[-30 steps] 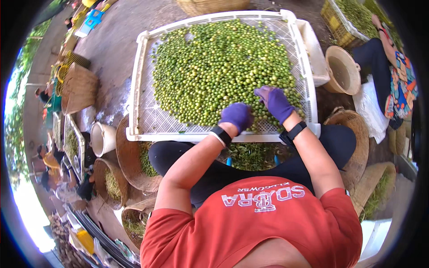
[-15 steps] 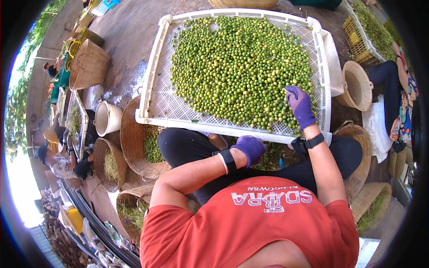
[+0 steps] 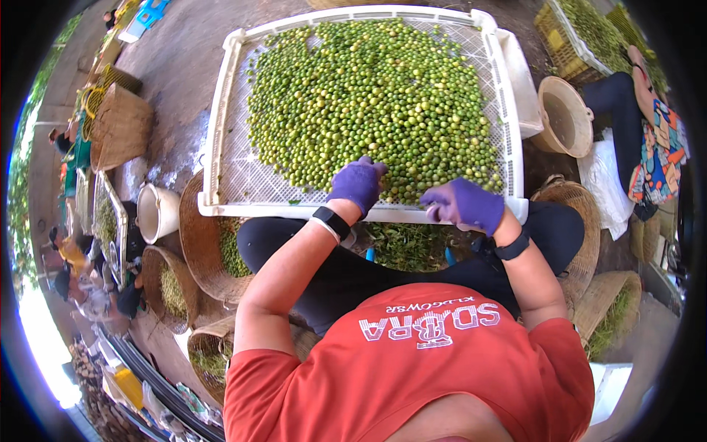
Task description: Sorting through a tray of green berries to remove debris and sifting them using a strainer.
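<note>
A large rectangular white plastic tray with a mesh floor (image 3: pixel 234 173) lies in front of the person, its near rim by their folded dark-clad legs (image 3: pixel 287 254). A wide heap of small round green fruits (image 3: pixel 361 96) covers most of that floor, leaving bare mesh mainly along the left side. Left of the legs leans a tall brown woven basket (image 3: pixel 196 254) with more green fruits inside; farther left is a white plastic bucket (image 3: pixel 152 214), and right of the tray a beige plastic bucket (image 3: pixel 563 121). The purple-gloved left hand (image 3: pixel 357 186) is at the heap's near edge, fingers bunched together; whether they pinch a fruit I cannot tell. The purple-gloved right hand (image 3: pixel 471 205) is over the near rim, fingers curled, their grip on anything impossible to tell. Smallest, a black wristband (image 3: pixel 512 247) circles the right wrist
</note>
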### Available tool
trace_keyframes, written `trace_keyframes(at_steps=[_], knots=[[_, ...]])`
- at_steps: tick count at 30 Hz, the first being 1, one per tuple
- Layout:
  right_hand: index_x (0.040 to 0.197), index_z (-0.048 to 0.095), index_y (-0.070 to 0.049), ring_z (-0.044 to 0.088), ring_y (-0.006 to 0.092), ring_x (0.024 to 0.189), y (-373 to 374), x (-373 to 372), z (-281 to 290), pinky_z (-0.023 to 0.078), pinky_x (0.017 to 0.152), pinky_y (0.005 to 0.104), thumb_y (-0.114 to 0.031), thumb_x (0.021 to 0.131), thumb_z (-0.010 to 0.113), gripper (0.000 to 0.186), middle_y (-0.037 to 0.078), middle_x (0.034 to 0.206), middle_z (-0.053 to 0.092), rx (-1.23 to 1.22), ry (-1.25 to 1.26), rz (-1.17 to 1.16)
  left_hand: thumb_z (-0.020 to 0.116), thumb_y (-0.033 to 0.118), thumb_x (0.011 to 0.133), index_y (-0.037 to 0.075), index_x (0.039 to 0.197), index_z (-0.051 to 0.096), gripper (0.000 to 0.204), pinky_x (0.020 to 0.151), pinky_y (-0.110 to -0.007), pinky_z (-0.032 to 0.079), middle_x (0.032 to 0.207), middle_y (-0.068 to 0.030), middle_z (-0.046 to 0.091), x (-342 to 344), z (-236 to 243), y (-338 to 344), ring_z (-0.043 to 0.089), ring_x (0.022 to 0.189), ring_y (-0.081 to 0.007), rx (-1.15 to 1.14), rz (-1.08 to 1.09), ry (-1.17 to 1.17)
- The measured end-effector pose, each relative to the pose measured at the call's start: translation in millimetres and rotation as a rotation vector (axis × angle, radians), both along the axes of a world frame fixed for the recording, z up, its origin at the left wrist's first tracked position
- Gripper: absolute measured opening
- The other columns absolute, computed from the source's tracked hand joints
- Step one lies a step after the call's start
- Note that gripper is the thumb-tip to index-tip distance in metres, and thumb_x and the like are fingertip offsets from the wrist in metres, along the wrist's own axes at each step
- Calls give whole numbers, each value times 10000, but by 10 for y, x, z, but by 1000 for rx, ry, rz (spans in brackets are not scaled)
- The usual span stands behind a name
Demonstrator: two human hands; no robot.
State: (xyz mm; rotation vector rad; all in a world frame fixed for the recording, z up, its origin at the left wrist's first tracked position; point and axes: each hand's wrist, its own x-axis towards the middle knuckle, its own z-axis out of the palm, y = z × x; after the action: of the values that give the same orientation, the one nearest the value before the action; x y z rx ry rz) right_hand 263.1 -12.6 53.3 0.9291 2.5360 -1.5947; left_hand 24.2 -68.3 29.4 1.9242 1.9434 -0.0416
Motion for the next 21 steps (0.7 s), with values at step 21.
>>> trace_keyframes(at_steps=[21], knots=[[1163, 607, -180, 642, 324, 967, -1659, 3817, -1853, 511, 823, 422, -257, 841, 568, 334, 125, 1120, 645, 312, -966, -1226, 674, 213, 760, 109, 879, 687, 159, 742, -464, 509, 1010, -154, 609, 317, -202, 156, 622, 876, -367, -82, -200, 168]])
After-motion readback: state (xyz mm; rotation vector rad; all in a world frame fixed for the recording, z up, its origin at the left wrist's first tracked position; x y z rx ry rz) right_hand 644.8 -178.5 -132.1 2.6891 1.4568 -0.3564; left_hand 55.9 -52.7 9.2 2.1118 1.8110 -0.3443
